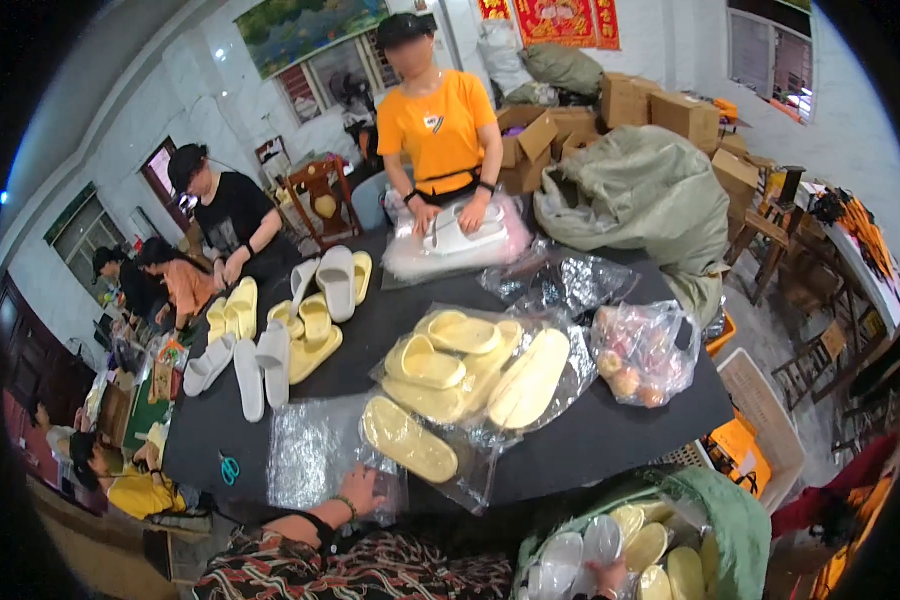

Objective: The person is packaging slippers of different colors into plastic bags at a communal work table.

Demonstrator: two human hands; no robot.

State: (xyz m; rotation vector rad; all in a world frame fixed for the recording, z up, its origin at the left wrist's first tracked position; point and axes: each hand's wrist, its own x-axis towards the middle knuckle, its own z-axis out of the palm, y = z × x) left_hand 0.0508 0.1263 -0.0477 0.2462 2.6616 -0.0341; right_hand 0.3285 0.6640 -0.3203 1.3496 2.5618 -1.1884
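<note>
My left hand lies on the near table edge with its fingers spread over a stack of flat clear plastic bags. Just right of it is a yellow slipper in a clear bag. More bagged yellow slippers are piled behind that. At the lower edge my right hand reaches into a green woven sack of slippers. Its fingers are closed at the near end of a grey slipper; part of the hand is cut off by the picture's edge.
Loose grey and yellow slippers stand at the table's left, near teal scissors. A bag of fruit sits on the right. Across the table a person in orange handles bagged white slippers; another in black stands left.
</note>
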